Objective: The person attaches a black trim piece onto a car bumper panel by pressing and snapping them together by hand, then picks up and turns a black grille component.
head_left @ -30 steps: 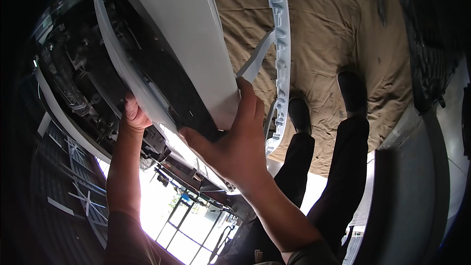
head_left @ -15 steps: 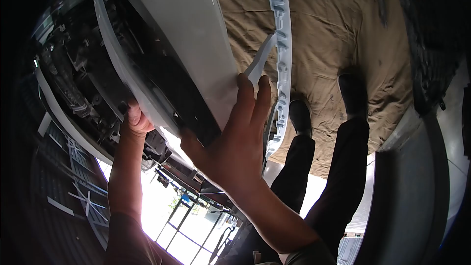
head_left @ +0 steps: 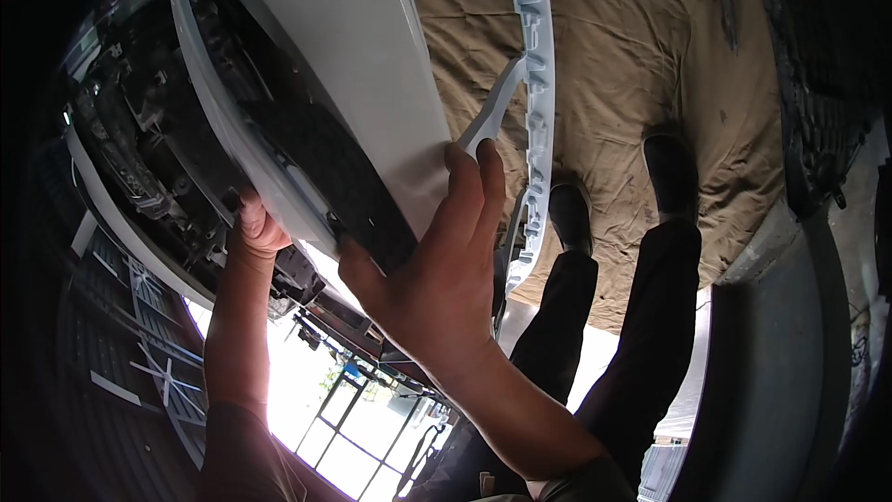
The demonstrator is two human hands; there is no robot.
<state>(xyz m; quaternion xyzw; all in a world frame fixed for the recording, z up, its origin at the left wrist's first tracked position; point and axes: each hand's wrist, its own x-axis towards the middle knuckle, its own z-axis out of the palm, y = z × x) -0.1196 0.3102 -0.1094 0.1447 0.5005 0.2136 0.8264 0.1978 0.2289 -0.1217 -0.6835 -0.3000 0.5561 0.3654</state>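
Note:
A large light grey panel (head_left: 348,46) and a long curved white strip (head_left: 209,84) lie with a dark part (head_left: 325,158) between them. My left hand (head_left: 260,223) is closed round the lower end of the curved strip, its fingertips partly hidden. With thumb and fingers spread across the near end of the grey panel, my right hand (head_left: 437,242) grips it; the thumb is by the dark part and the fingers lie along the panel's right edge.
A toothed pale trim (head_left: 539,112) lies on a brown cloth (head_left: 650,56), right of the panel. Legs in dark trousers and shoes (head_left: 669,177) stand there. Vehicle innards (head_left: 139,121) show at left. A black slatted part (head_left: 818,121) is at far right.
The grey panel has shifted slightly, and my right hand has moved a little down and left with its fingers more spread. My left hand has hardly moved.

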